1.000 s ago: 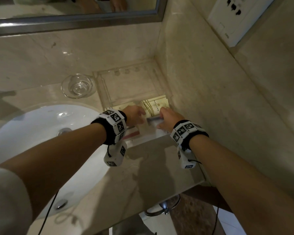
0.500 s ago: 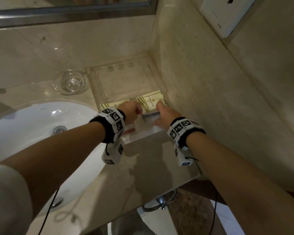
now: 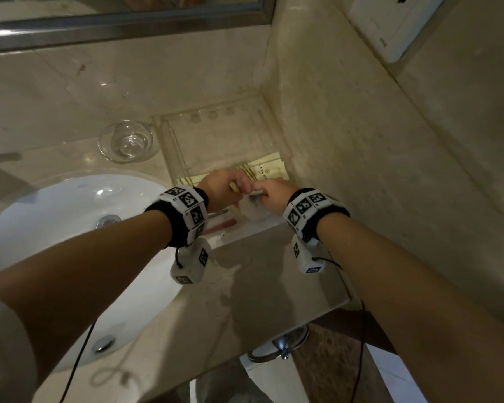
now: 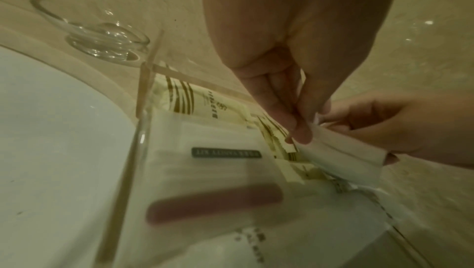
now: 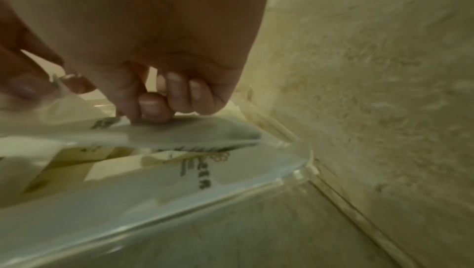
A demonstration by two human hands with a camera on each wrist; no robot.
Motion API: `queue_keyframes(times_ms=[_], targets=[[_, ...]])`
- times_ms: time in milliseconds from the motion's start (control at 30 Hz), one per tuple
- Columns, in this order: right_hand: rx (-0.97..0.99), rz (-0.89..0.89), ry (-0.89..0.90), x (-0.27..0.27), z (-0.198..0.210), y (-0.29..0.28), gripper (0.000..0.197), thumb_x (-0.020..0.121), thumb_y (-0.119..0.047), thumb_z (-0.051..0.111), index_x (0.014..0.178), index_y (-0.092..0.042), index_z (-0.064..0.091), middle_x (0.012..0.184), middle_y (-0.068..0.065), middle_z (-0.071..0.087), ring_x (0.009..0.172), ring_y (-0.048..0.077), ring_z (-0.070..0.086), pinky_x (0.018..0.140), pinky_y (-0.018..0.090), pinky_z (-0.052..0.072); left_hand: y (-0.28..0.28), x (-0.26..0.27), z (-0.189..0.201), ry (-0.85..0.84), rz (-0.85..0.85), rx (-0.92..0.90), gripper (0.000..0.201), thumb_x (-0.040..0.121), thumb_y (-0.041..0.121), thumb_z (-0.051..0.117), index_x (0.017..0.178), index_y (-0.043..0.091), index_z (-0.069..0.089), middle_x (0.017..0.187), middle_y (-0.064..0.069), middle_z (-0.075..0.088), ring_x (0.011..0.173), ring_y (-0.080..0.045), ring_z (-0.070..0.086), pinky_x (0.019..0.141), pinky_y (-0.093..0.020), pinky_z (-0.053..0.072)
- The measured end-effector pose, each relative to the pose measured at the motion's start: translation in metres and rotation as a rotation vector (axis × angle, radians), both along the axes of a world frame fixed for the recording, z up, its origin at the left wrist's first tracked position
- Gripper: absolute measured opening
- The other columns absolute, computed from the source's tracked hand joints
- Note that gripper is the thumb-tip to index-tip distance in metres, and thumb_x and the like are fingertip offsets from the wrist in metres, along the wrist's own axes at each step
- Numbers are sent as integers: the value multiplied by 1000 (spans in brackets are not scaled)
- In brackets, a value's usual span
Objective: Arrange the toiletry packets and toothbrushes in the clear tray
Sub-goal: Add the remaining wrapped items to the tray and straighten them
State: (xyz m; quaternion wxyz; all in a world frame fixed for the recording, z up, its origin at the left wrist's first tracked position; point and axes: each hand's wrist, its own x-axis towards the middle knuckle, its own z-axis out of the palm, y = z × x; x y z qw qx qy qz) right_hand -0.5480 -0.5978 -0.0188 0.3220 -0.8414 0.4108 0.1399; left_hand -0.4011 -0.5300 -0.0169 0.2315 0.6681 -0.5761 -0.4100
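Both my left hand (image 4: 290, 98) and right hand (image 5: 153, 65) pinch one white packet (image 4: 341, 150) above the tray (image 3: 172, 146); near end filled, far end bare.

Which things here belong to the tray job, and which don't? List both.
Job: clear tray, white packet pinched by left hand and right hand, cream packets, toothbrush pack.
Not job: glass dish, sink, mirror, wall socket.

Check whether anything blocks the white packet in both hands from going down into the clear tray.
Nothing visible bars the way. The left hand and right hand pinch the white packet just above the clear tray. Below it lie cream packets and a packet with a reddish handle, so it would land on them.
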Motion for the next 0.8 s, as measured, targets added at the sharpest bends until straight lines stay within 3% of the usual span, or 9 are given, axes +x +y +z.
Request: queue_keyframes(times_ms=[100,200,367,467,567,667,800], targets=[[-15,-11,43,0,2,-3,30,94,-17,46,121,-20,59,109,9,61,96,25,58,79,28,45,1,0,0,43,9,-15,42,79,-9,58,64,30,54,73,9,55,62,-16,61,71,-39,57],[-45,14,117,-3,4,-5,31,95,-19,46,124,-16,55,122,11,60,107,29,59,83,30,45,1,1,-2,96,23,-27,42,79,-12,56,63,26,54,70,8,55,47,5,56,66,-36,57],[-81,6,151,-8,8,-10,22,93,-17,49,114,-13,53,109,11,63,89,26,59,73,28,44,-3,5,-8,121,56,2,44,81,-11,53,66,30,56,76,4,54,49,3,58,69,-39,57],[-156,-24,149,-7,9,-11,18,92,-18,50,108,-13,52,105,10,62,84,24,55,74,30,45,-8,2,-6,83,80,38,36,81,-11,51,73,24,58,85,-4,56,64,-16,61,75,-38,53],[-181,8,170,-6,5,-7,16,92,-15,46,108,-14,50,103,10,62,91,28,60,76,34,48,-12,-1,-9,-86,59,120,23,81,-2,55,96,9,68,99,-4,62,94,-19,58,84,-25,44],[-184,56,188,-5,1,-4,20,93,-15,44,112,-14,50,105,11,63,95,30,60,74,34,47,-15,-3,-9,-189,89,187,27,85,7,55,111,7,62,120,-11,61,113,-27,56,95,-30,42],[-237,-59,118,-7,1,-7,25,94,-21,42,117,-17,52,106,12,64,93,31,62,71,32,46,-19,-12,-7,-210,58,225,38,91,10,45,129,8,49,133,-15,52,123,-31,48,101,-32,36]])
